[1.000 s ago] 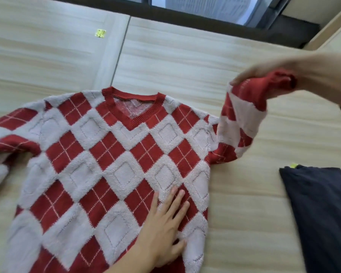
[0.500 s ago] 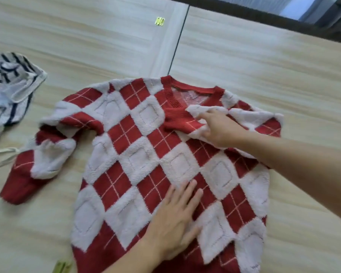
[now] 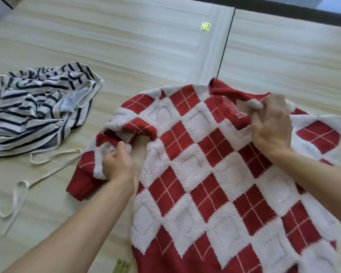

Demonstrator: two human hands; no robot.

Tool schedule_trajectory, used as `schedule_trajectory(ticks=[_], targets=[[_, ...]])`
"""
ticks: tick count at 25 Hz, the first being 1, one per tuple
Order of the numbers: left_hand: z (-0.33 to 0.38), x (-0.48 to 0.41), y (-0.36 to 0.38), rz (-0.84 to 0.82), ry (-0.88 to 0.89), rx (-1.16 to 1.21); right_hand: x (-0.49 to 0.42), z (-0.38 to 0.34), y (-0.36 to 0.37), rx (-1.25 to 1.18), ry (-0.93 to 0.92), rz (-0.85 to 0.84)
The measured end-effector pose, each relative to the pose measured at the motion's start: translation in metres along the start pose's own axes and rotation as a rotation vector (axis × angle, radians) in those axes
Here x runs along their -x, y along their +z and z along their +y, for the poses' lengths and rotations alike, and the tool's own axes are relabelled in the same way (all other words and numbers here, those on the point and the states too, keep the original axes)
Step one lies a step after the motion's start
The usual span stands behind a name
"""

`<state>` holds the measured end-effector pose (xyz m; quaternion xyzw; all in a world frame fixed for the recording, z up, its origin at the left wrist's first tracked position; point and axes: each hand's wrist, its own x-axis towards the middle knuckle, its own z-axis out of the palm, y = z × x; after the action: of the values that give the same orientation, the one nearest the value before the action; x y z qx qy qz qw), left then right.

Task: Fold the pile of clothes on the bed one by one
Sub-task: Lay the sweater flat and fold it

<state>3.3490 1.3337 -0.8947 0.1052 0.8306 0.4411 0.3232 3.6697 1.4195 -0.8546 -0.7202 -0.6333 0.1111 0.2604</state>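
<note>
**A:** What is it all lying on?

**B:** Pale wooden boards [image 3: 126, 46]. There are two panels with a dark seam [image 3: 225, 42] between them and a brass hinge [image 3: 205, 26] just beside it. A second hinge [image 3: 121, 266] shows at the bottom edge.

**A:** And the clothes?

**B:** The red and white diamond sweater [image 3: 215, 174] lies spread front-up across the right half, with its collar toward the far side. A crumpled striped garment [image 3: 37, 109] sits apart at the left. A white cord [image 3: 47, 170] trails over the boards beside it.

**A:** Where are the hands?

**B:** The left hand [image 3: 117, 164] has its fingers curled round the bunched sleeve [image 3: 89, 170] at the sweater's left edge. The right hand [image 3: 272, 127] is at the collar, fingers curled and pinching a fluffy white fold. That fold looks like the other sleeve, laid in across the chest, though the blur leaves it unsure.

**A:** Anything different from half a second back?

**B:** Yes. The left hand lay flat on the sweater's body then. It has left that spot and taken hold of the sleeve. The right hand has stayed at the collar, and the sweater lies much as it did.
</note>
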Motion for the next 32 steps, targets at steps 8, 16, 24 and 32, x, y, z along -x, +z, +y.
schedule_trajectory(ticks=[8,16,24,32], targets=[[-0.010,-0.074,-0.087,-0.028,0.427,-1.258,0.042,0.002,0.038,0.284,-0.054,-0.587],[0.144,-0.100,-0.119,-0.091,0.715,-1.082,0.045,0.009,0.046,0.433,-0.099,-0.733],[0.309,-0.047,-0.063,-0.106,1.587,-1.199,0.025,-0.014,0.017,0.001,0.128,-0.706],[0.278,0.206,0.135,-0.781,1.334,-0.992,-0.024,-0.012,-0.121,-1.344,0.498,-0.540]])
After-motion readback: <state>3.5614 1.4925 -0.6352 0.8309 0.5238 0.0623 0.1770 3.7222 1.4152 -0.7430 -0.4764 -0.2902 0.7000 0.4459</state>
